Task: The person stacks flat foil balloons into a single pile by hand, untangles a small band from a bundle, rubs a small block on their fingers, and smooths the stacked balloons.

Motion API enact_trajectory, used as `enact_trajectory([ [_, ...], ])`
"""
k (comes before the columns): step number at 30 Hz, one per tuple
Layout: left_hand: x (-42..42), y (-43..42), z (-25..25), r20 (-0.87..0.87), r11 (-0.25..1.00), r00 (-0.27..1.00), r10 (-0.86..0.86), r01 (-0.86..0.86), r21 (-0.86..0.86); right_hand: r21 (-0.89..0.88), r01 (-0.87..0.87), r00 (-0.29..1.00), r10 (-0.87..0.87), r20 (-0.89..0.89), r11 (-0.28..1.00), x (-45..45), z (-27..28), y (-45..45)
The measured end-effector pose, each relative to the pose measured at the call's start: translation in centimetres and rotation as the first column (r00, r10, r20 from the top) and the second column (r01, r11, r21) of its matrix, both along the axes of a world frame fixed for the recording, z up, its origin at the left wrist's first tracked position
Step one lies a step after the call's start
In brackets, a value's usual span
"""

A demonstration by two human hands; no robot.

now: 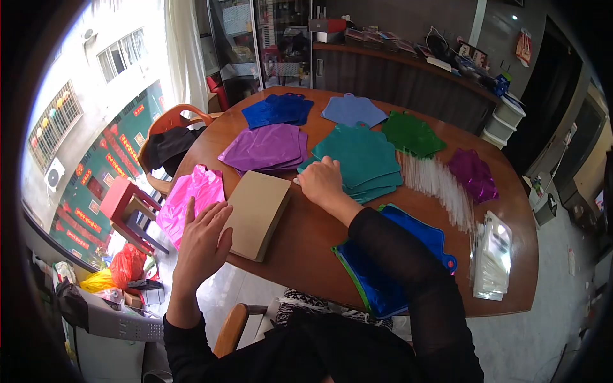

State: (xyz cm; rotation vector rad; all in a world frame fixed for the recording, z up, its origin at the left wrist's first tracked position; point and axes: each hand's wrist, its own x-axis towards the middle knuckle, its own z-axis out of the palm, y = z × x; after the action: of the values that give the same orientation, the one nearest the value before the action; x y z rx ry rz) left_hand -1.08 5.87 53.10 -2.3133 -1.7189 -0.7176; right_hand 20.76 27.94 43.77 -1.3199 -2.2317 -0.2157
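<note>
My left hand [205, 239] is open, its fingers stretched, at the left edge of a thick tan block or stack [260, 207] with a flat cardboard-like top. Whether it touches the block I cannot tell. Just beyond it lies a bright pink plastic sheet or bag [191, 201], partly hidden by that hand. My right hand [322, 182] is closed at the left edge of a pile of teal flat bags [361, 153]. A small whitish bit shows at its fingertips, too small to name.
Purple [265, 145], dark blue [281, 110], light blue [353, 110], green [412, 134] and magenta [472, 173] flat piles lie around the brown table [306, 255]. Clear strips [440, 188] fan out at right, near a clear packet [491, 255]. Blue pieces [408, 239] lie under my right forearm.
</note>
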Motion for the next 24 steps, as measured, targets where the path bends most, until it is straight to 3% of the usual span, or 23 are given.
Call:
enact_trajectory([
  [4,0.9,-0.1,0.6,-0.015,1.0,1.0,-0.022,0.022,0.007,-0.096,-0.086,0.996,0.087,0.0,0.992,0.2,-0.1,0.1],
  [9,2.3,0.1,1.1,-0.033,0.996,0.995,-0.094,0.093,-0.005,-0.101,-0.135,0.982,0.12,-0.146,0.986,-0.7,-1.2,-0.1],
  [13,3.6,-0.3,1.5,-0.029,0.994,0.994,-0.106,0.106,-0.019,-0.003,-0.394,0.873,0.373,-0.313,0.919,-0.8,-2.4,0.3],
  [18,5.3,-0.9,1.9,-0.011,0.985,0.985,-0.17,0.17,0.017,-0.143,-0.19,0.982,0.184,-0.051,0.971,0.5,2.6,-3.0],
  [23,8.8,-2.1,3.3,0.131,0.918,0.911,-0.392,0.38,0.111,-0.376,-0.271,0.942,0.165,-0.292,0.886,1.6,4.3,-4.9],
  [24,9.5,-2.5,3.6,0.302,0.867,0.814,-0.497,0.484,0.123,-0.377,-0.268,0.943,0.162,-0.29,0.887,1.9,4.1,-5.1],
])
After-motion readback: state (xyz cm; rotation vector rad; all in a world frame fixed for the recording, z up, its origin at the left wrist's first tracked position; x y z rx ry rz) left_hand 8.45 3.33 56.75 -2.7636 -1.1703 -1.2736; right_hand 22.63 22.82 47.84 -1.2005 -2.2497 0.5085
